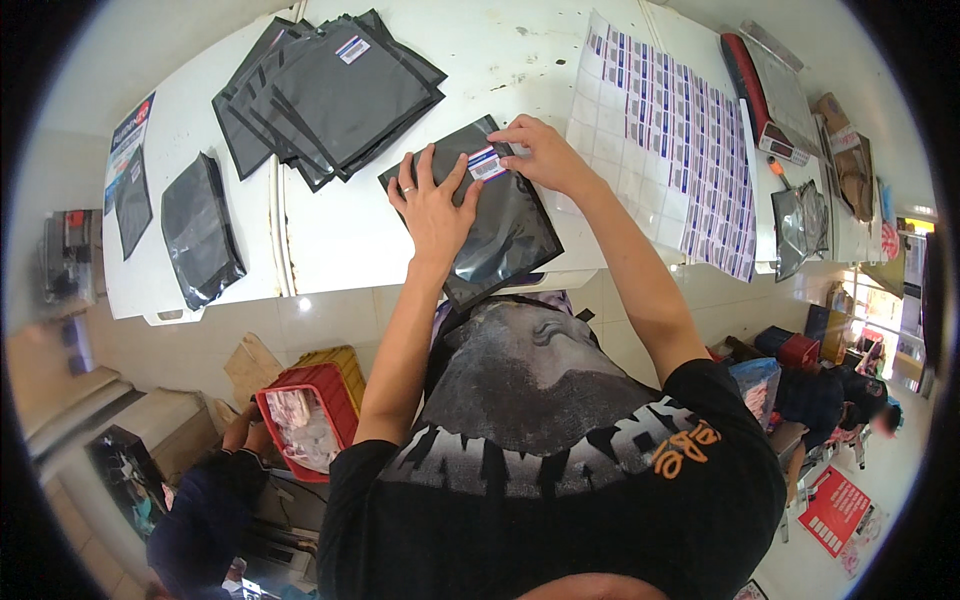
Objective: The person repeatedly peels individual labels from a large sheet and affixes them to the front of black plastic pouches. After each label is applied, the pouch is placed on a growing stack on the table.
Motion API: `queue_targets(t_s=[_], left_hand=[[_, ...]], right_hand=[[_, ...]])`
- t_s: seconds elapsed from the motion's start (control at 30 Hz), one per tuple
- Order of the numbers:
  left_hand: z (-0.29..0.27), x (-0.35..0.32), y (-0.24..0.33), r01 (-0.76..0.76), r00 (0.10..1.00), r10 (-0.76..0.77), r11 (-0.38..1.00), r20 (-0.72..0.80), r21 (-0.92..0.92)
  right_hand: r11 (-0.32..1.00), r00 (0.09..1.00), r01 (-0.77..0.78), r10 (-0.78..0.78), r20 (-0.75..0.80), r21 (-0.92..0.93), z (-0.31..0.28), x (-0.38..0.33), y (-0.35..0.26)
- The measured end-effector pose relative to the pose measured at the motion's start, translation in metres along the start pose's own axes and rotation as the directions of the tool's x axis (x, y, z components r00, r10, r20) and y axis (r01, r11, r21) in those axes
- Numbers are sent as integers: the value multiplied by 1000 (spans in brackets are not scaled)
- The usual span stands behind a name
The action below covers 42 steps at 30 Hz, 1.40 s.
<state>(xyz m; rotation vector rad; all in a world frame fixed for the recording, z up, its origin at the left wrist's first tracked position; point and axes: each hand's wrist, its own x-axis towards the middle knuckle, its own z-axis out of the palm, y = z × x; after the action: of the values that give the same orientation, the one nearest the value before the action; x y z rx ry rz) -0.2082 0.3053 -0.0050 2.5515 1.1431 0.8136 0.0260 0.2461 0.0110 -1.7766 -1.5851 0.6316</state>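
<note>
A black plastic mailing bag [512, 240] lies flat at the table's front edge, its lower end reaching toward my body. On its upper part sits a small white, blue and red label [486, 165]. My left hand [436, 205] rests on the bag with fingers spread, a ring on one of them, the thumb and forefinger close to the label's left side. At the label's right edge, my right hand [545, 155] has its thumb and forefinger around the corner, with the other fingers curled. The fingertips partly cover that corner.
Several black bags [345, 100] are piled at the far left, the top one labelled. Another black bag [200, 232] lies near the left end. A sheet of labels [680, 140] spreads to the right, beside a red and grey device [750, 90]. A red crate [310, 420] stands below; people are nearby.
</note>
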Motion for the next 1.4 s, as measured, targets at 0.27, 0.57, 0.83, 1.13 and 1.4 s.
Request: queue_targets(t_s=[0.27, 0.57, 0.83, 1.13, 1.4], left_hand=[[0, 1, 0, -23, 1000, 23, 1000, -14, 3], [1, -1, -1, -23, 1000, 23, 1000, -11, -18], [-1, 1, 1, -27, 1000, 26, 999, -11, -23], [-1, -3, -4, -1, 998, -9, 985, -58, -170], [-91, 46, -8, -248, 941, 117, 877, -317, -412]], right_hand=[[988, 991, -95, 106, -86, 118, 3, 4, -2], [983, 978, -134, 151, -142, 124, 12, 6, -5], [989, 971, -104, 123, -204, 102, 14, 2, -6], [929, 804, 20, 205, -558, 369, -8, -77, -43], [194, 474, 880, -404, -783, 432, -161, -175, -265]])
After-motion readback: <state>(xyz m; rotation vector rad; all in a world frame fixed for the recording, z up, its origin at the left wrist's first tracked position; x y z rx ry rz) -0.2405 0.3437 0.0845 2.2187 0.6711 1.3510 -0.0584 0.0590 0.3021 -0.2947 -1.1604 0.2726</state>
